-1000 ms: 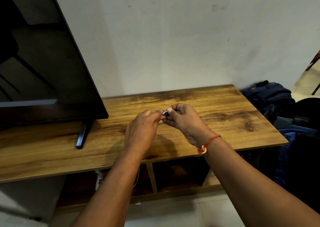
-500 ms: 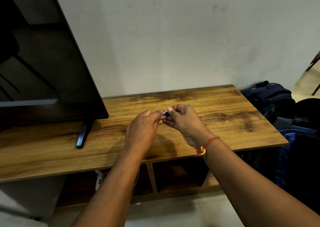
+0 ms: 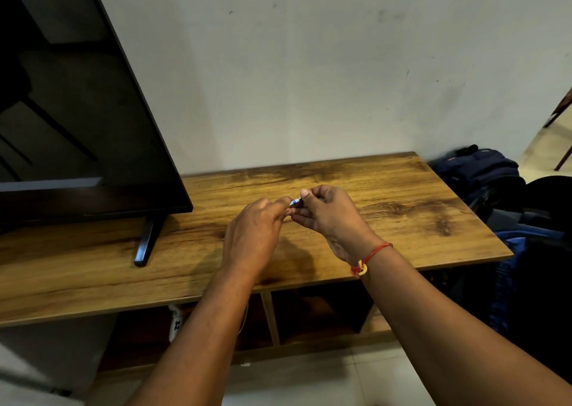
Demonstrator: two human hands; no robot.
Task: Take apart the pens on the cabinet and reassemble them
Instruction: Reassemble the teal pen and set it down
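Home living room: television [image 3: 77, 111], cabinet [image 3: 402, 207]

Right hand [image 3: 328, 213] eased slightly lower; nothing else visibly changed.

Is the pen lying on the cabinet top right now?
No, the pen is pinched between the left hand and right hand, above the cabinet.

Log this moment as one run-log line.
left hand: pinching pen | right hand: pinching same pen | pen: above cabinet, mostly hidden | stage: cannot tell
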